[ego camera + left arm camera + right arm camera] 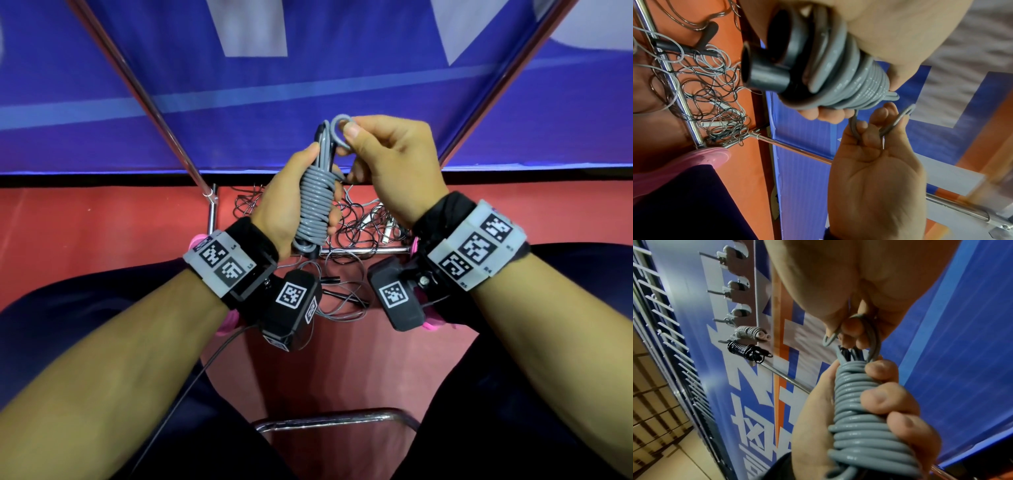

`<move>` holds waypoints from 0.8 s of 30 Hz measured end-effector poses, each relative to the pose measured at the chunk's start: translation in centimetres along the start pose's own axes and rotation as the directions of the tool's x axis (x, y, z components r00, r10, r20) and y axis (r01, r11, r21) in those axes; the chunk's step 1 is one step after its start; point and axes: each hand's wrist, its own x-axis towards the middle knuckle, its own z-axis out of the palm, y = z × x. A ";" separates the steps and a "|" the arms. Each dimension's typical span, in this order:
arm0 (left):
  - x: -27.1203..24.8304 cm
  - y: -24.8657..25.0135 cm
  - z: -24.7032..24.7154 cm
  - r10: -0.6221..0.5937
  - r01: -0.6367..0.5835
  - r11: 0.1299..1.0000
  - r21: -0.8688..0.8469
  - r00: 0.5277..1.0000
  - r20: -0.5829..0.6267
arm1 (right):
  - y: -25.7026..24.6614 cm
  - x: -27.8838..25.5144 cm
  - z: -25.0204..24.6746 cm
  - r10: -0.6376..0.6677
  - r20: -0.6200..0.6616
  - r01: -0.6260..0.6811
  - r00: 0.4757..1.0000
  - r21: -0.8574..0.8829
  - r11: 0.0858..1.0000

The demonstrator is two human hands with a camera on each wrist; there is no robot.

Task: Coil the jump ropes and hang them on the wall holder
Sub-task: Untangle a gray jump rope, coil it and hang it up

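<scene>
My left hand (294, 202) grips a grey jump rope (314, 209) wound tightly round its two black handles (766, 76), held upright in front of me. The coil (855, 421) fills the left fist, thumb on one side and fingers on the other. My right hand (387, 161) pinches the rope's free loop (339, 132) just above the bundle's top end. The wall holder (740, 308), a row of hooks, shows in the right wrist view. It carries a coiled white rope (750, 334) and a coiled black rope (746, 350).
A tangle of thin black and white ropes (356, 219) lies on the red floor around a chrome frame (363, 250). Slanted chrome poles (147, 102) rise on both sides before the blue banner wall (342, 85). A chair's chrome edge (329, 418) sits between my legs.
</scene>
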 end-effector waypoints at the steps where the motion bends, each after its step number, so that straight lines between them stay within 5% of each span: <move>1: 0.0 0.0 0.0 0.006 -0.006 1.000 -0.003 1.000 -0.006 | -0.2 -0.2 0.1 -0.008 0.031 0.008 0.999 -0.013 1.000; 4: 0.1 0.1 -0.1 0.013 -0.014 1.000 -0.002 1.000 -0.013 | -0.2 -0.3 0.3 0.030 0.073 -0.027 0.997 -0.031 0.999; 12: 0.2 -0.1 -0.2 0.011 -0.011 1.000 -0.003 0.999 0.052 | 0.4 0.0 0.4 -0.007 -0.081 0.005 0.997 -0.033 0.999; 24: 0.6 0.3 -0.9 -0.003 0.010 0.997 -0.082 0.997 0.078 | 0.6 -0.1 0.2 -0.036 0.137 0.038 0.990 -0.012 0.999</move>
